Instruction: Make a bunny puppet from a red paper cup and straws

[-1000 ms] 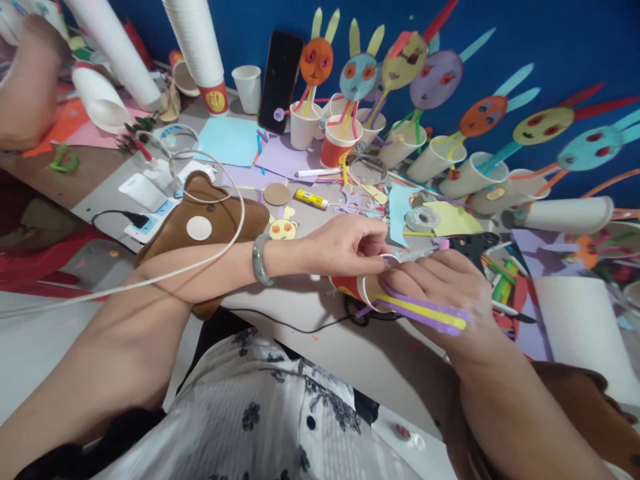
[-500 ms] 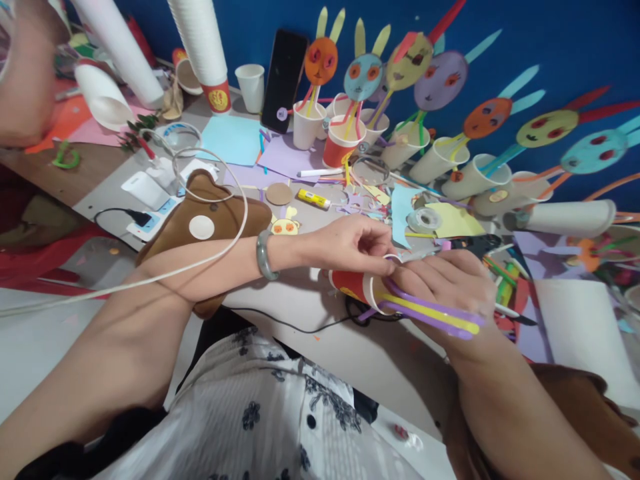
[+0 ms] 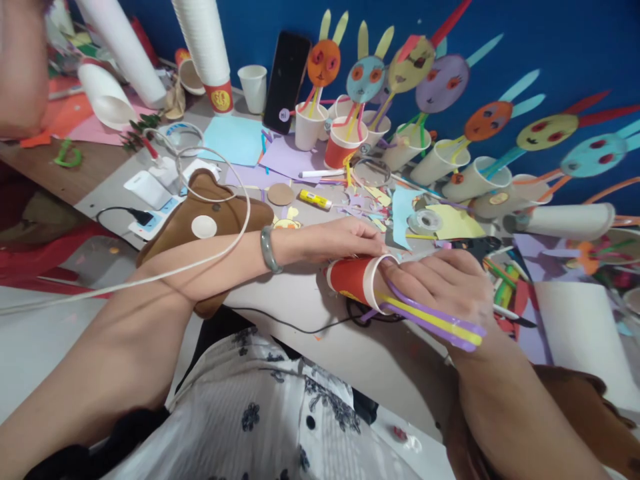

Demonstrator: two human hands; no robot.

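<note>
A red paper cup (image 3: 351, 280) lies on its side above the desk, its white rim toward the right. Purple and yellow strips (image 3: 434, 319) stick out of its mouth and run across my right wrist. My right hand (image 3: 440, 283) grips the cup at the rim, with the thumb inside the mouth and the fingers curled behind it. Just behind the cup's upper side is my left hand (image 3: 350, 238), fingers bent together; its fingertips are hidden, so what they hold, if anything, does not show. A bracelet (image 3: 271, 250) circles my left wrist.
Paper cups with rabbit-face figures (image 3: 365, 79) line the blue wall. A yellow glue stick (image 3: 315, 199), a tape roll (image 3: 425, 221) and paper scraps lie behind my hands. A white cable (image 3: 249, 207) crosses my left forearm. Another person's arm (image 3: 23, 73) is at the upper left.
My left hand has moved back from the cup's rim to behind its side, uncovering more of the red cup. The strips have tipped slightly downward. The other person's arm has shifted up and left.
</note>
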